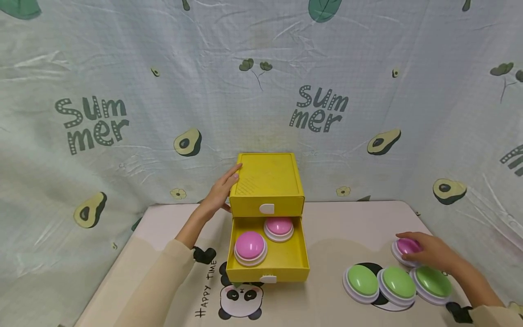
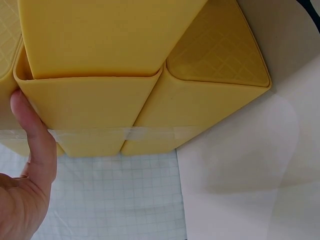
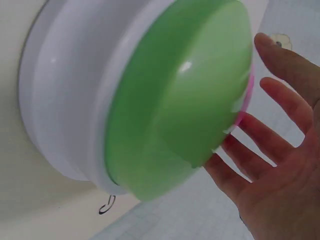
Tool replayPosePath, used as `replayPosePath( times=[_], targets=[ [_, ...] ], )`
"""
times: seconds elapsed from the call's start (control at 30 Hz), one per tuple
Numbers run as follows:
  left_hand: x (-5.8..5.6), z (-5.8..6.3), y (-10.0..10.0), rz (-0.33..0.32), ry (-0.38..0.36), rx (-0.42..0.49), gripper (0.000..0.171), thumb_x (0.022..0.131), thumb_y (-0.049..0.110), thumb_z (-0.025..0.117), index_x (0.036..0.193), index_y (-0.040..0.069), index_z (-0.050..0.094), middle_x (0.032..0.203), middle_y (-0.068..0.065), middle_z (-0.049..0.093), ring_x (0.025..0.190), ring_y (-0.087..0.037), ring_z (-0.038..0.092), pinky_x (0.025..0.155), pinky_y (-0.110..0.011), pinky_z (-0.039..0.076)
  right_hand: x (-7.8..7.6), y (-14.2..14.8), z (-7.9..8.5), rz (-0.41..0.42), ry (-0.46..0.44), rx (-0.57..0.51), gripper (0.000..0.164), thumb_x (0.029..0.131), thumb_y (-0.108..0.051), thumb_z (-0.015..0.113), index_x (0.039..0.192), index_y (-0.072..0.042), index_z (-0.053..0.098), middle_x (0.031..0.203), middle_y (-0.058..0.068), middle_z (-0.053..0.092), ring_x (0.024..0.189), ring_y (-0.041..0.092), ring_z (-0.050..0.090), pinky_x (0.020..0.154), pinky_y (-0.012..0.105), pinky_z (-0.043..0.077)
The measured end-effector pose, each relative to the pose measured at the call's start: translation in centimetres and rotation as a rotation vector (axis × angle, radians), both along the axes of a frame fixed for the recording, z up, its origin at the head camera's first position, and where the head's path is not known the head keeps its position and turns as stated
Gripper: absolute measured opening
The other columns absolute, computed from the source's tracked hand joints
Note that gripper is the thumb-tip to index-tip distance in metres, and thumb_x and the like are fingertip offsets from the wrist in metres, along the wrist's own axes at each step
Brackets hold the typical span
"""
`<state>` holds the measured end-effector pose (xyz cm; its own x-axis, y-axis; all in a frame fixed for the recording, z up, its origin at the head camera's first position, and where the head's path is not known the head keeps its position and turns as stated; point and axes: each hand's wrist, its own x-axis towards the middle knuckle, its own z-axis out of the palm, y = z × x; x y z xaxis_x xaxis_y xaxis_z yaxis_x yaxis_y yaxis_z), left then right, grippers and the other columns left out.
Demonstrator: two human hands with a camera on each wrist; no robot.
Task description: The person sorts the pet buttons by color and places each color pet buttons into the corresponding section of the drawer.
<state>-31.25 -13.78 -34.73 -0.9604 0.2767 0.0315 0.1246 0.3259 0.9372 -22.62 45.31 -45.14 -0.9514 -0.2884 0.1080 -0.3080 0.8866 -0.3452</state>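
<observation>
A yellow two-drawer box (image 1: 269,177) stands against the back cloth, its lower drawer (image 1: 282,259) pulled out. Inside that drawer sit two pink push buttons with white bases, a front one (image 1: 250,245) and a rear one (image 1: 279,226). My left hand (image 1: 218,193) rests on the box's left side with fingers extended; in the left wrist view, the thumb (image 2: 37,135) lies along the yellow wall. On the right, my right hand (image 1: 437,252) reaches over another pink button (image 1: 406,246). Its fingers (image 3: 255,132) are spread around the dome, partly hidden behind a green button (image 3: 185,100).
Three green push buttons, left (image 1: 362,280), middle (image 1: 397,282) and right (image 1: 433,281), sit in front of the right hand. The light table mat (image 1: 327,254) carries panda prints. A patterned cloth (image 1: 261,113) hangs behind and at both sides.
</observation>
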Motion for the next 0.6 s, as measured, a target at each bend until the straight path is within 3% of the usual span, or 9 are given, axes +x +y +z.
replayPosePath(
  times=[0.07,0.13,0.27,0.37,0.5,0.6],
  targets=[
    [-0.7,-0.8,-0.2,0.004,0.010,0.002,0.056,0.111,0.047,0.035,0.165,0.036,0.023,0.173,-0.010,0.022,0.121,-0.047,0.058,0.061,-0.042,0.063,0.0,0.2,-0.3,0.004,0.005,-0.002,0.057,0.079,-0.022,0.088,0.127,0.001,0.068,0.121,0.024,0.070,0.100,0.026,0.065,0.077,0.030,0.055],
    [-1.3,-1.6,-0.3,0.009,0.021,0.004,0.056,0.111,0.051,0.034,0.165,0.040,0.023,0.173,-0.008,0.022,0.119,-0.045,0.059,0.060,-0.042,0.062,0.0,0.3,-0.4,0.000,0.012,-0.002,0.055,0.078,-0.021,0.088,0.126,0.000,0.068,0.120,0.022,0.071,0.098,0.021,0.064,0.075,0.026,0.053],
    [-0.4,-0.7,-0.2,0.005,0.032,-0.003,0.057,0.111,0.048,0.035,0.165,0.036,0.024,0.172,-0.010,0.024,0.119,-0.045,0.060,0.061,-0.041,0.063,-0.2,0.4,-0.8,-0.016,-0.006,-0.020,0.054,0.078,-0.017,0.088,0.125,0.001,0.068,0.120,0.026,0.069,0.103,0.034,0.066,0.081,0.044,0.058],
    [0.8,0.5,0.0,-0.001,0.023,-0.003,0.057,0.112,0.042,0.036,0.166,0.030,0.024,0.172,-0.013,0.024,0.120,-0.047,0.058,0.063,-0.042,0.063,-0.1,0.4,-1.1,-0.041,-0.020,-0.027,0.053,0.079,-0.018,0.088,0.125,-0.001,0.069,0.121,0.027,0.069,0.106,0.044,0.064,0.083,0.051,0.057],
    [1.0,0.5,0.1,-0.004,0.032,-0.005,0.057,0.112,0.042,0.036,0.166,0.030,0.023,0.172,-0.015,0.022,0.120,-0.048,0.058,0.063,-0.043,0.063,0.1,0.3,-1.4,-0.056,0.007,-0.025,0.053,0.077,-0.020,0.089,0.123,-0.002,0.070,0.120,0.025,0.070,0.103,0.040,0.065,0.078,0.039,0.055],
    [1.2,0.7,0.2,-0.007,0.037,-0.013,0.057,0.112,0.042,0.035,0.166,0.028,0.023,0.172,-0.015,0.022,0.122,-0.049,0.058,0.064,-0.043,0.063,0.1,0.3,-1.4,-0.062,0.019,-0.026,0.053,0.076,-0.018,0.090,0.122,-0.001,0.070,0.118,0.025,0.070,0.102,0.039,0.065,0.077,0.038,0.055]
  ],
)
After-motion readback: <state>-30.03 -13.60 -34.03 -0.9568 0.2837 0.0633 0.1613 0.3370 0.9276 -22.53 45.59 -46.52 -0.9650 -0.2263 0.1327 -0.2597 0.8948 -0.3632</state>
